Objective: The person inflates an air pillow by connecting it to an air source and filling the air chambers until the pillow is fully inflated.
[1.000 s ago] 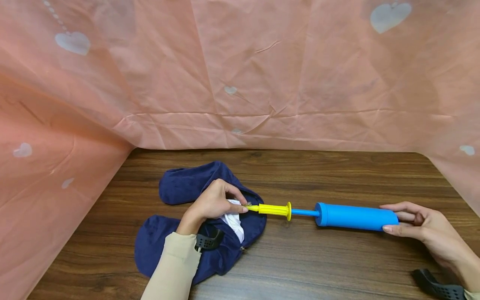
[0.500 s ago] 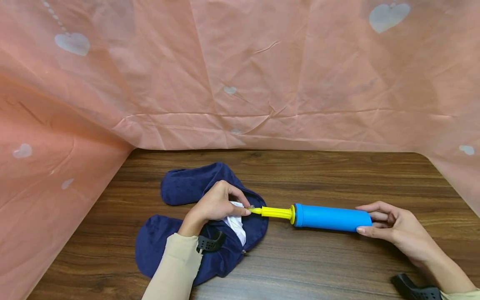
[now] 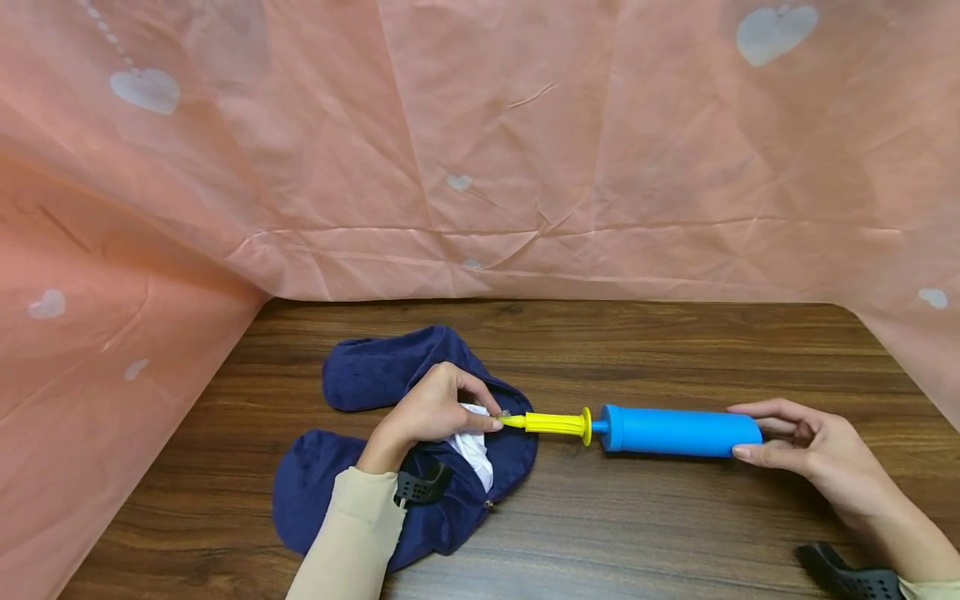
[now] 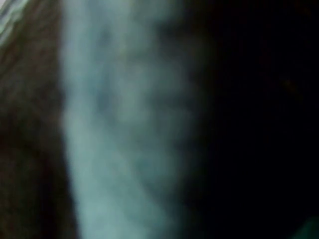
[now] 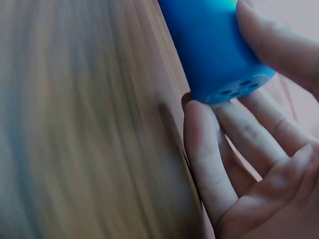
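Note:
In the head view a hand air pump lies level, its blue barrel (image 3: pixel 678 432) on the right and its yellow nozzle end (image 3: pixel 555 423) pointing left. A short stretch of blue rod shows between the two. My right hand (image 3: pixel 817 446) holds the barrel's far end between thumb and fingers; the right wrist view shows small holes in that end (image 5: pixel 239 89). With thumb and forefinger my left hand (image 3: pixel 435 406) pinches a small clear valve (image 3: pixel 503 414) at the nozzle tip. Beneath that hand spreads a navy U-shaped neck pillow (image 3: pixel 382 371), its white lining (image 3: pixel 474 450) showing through an opening.
Everything lies on a dark wooden table (image 3: pixel 637 525). A pink sheet with pale hearts (image 3: pixel 480 150) hangs behind and along both sides. Black bands sit at both wrists. The left wrist view is too blurred and dark to read.
My right hand pushed the barrel left until it met the yellow flange, then drew it slightly back right, baring some rod. The left hand and pillow shifted only slightly.

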The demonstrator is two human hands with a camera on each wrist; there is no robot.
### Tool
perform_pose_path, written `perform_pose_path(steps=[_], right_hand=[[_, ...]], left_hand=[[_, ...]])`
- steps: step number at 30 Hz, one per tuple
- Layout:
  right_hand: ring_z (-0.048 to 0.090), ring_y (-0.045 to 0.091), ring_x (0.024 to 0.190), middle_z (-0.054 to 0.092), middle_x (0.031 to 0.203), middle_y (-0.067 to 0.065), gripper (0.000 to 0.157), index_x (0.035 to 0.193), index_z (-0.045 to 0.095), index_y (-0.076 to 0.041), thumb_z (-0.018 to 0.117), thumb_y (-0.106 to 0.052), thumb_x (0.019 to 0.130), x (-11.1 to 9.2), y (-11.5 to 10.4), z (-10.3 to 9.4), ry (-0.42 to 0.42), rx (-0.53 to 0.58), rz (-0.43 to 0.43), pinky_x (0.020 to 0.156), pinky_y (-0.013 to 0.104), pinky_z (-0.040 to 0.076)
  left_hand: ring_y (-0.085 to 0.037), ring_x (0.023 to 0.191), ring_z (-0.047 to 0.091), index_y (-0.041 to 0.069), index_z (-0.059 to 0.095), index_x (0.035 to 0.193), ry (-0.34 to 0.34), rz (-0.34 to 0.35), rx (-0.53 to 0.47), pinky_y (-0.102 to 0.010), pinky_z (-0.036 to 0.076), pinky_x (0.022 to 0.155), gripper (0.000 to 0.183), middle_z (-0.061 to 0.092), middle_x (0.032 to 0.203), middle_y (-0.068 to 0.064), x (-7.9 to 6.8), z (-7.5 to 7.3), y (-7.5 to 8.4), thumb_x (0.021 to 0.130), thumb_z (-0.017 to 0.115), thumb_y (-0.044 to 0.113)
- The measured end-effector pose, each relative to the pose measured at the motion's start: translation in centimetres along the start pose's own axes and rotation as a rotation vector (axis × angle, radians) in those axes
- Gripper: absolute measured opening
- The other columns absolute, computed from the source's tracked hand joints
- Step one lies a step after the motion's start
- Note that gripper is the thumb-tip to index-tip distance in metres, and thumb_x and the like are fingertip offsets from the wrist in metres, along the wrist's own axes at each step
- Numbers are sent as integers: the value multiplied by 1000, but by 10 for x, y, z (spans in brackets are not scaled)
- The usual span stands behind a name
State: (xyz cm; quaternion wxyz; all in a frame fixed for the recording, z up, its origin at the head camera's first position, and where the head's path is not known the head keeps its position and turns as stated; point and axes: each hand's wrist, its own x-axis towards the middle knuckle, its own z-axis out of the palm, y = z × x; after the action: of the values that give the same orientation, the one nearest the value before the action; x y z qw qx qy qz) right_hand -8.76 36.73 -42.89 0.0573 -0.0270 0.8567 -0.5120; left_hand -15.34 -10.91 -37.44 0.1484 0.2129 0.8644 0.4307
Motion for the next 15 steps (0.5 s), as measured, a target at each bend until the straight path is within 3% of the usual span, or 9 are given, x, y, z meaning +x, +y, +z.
perform_pose_path(steps=[5, 9, 15], right_hand=[[66, -15, 102, 72, 115, -35, 48, 141, 71, -24, 73, 0, 100, -4, 22, -27, 54, 22, 13, 75, 17, 55], [68, -11, 100, 73, 118, -32, 55, 144, 68, -26, 67, 8, 100, -9, 52, -50, 81, 150, -20, 77, 13, 52], [73, -6, 109, 78, 127, -16, 65, 139, 72, -17, 53, 27, 95, -4, 88, -73, 103, 488, -248, 79, 13, 57]], left_hand=[[-12, 74, 65, 17, 87, 87, 3, -3, -3, -24, 48, 62, 5, 82, 91, 4, 0, 0, -1, 85, 91, 16], [-12, 74, 65, 17, 87, 88, -2, 1, 0, -25, 50, 63, 4, 83, 92, 4, 0, 1, -1, 86, 91, 16], [-12, 73, 65, 18, 87, 88, 2, -3, -6, -25, 50, 62, 4, 82, 93, 3, 0, -2, -1, 86, 91, 16]])
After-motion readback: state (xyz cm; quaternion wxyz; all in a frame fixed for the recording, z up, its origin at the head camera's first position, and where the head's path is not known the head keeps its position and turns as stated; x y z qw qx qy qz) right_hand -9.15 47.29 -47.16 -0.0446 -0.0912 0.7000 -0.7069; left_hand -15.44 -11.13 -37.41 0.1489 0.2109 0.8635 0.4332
